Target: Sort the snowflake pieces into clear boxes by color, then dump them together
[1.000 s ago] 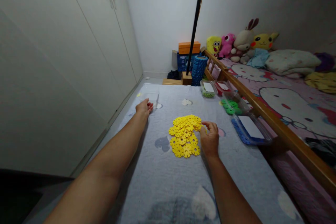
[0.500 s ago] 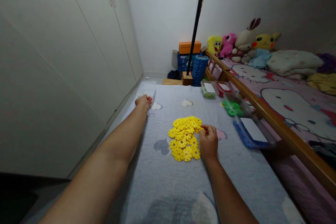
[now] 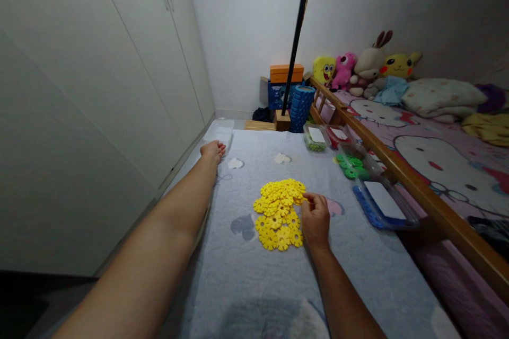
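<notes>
My left hand (image 3: 213,149) is stretched to the far left of the table, over the near side of a clear plastic box (image 3: 222,128). Its fingers are loosely bent and apart, and I see nothing held in them. Yellow flower-shaped plastic discs (image 3: 280,211) lie in an overlapping heap on the cloth. At the heap's right edge rests my right hand (image 3: 315,217), with curled fingers and the fingertips against the discs. Whatever its fingers may hold is hidden.
Along the table's right side stand clear boxes with light green (image 3: 316,137), red (image 3: 338,135), green (image 3: 353,161) and blue pieces (image 3: 384,204). A wooden bed rail (image 3: 392,156) runs beside them. A black pole (image 3: 296,37) rises behind the table, and a white wardrobe (image 3: 99,116) closes the left side.
My left hand has shifted slightly left and back over the clear box. My right hand stays at the edge of the yellow heap. The whole view has tilted a little.
</notes>
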The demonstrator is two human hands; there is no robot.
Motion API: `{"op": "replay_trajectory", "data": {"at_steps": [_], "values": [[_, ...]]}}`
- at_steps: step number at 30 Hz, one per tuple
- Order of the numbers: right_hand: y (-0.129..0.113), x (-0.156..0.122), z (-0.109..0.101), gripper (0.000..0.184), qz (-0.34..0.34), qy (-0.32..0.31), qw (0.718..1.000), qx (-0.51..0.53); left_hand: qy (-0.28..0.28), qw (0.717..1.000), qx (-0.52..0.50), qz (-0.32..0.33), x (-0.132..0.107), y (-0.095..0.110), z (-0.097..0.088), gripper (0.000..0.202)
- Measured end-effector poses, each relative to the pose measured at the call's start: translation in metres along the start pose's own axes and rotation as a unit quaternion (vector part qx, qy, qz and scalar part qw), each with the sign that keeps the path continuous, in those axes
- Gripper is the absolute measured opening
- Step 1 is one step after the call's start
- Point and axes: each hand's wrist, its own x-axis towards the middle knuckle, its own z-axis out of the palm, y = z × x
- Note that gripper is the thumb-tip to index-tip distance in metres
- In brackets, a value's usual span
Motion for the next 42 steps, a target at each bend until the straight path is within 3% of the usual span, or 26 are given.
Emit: {"op": "replay_trajectory", "data": {"at_steps": [8,13,17,22,23,26,31,36,42], "values": [[-0.001,-0.001,0.0,0.018,0.004,-0.003,1.0,0.002,-0.017,0.999,0.027,0.009,-0.002,0.001,-0.002,0.01],[-0.002,-0.001,0.001,0.018,-0.004,0.0,1.0,-0.001,-0.018,0.998,0.055,0.037,-0.015,-0.006,-0.004,0.016],[-0.002,0.0,0.001,0.019,-0.005,-0.001,1.0,0.001,-0.043,0.992,0.096,0.071,-0.047,-0.022,-0.003,0.025],[-0.005,0.002,-0.003,0.019,0.003,0.007,1.0,0.006,-0.133,0.971,0.146,0.131,-0.109,-0.054,-0.01,0.029],[-0.007,0.004,-0.005,0.019,0.003,0.013,1.0,0.003,-0.157,0.964,0.158,0.143,-0.123,-0.061,-0.014,0.027],[-0.013,0.015,-0.02,0.02,-0.009,0.034,0.999,-0.023,-0.256,0.909,0.25,0.214,-0.161,-0.08,-0.032,0.03],[-0.011,0.046,-0.07,0.021,-0.04,0.07,0.981,-0.179,-0.338,0.817,0.371,0.284,-0.208,-0.099,-0.074,0.037],[0.004,0.06,-0.119,0.031,0.038,0.057,0.934,-0.351,-0.341,0.765,0.414,0.357,-0.229,-0.114,-0.101,0.034],[0.019,0.054,-0.138,0.036,0.106,-0.006,0.877,-0.468,-0.275,0.751,0.414,0.435,-0.234,-0.131,-0.108,0.03]]}}
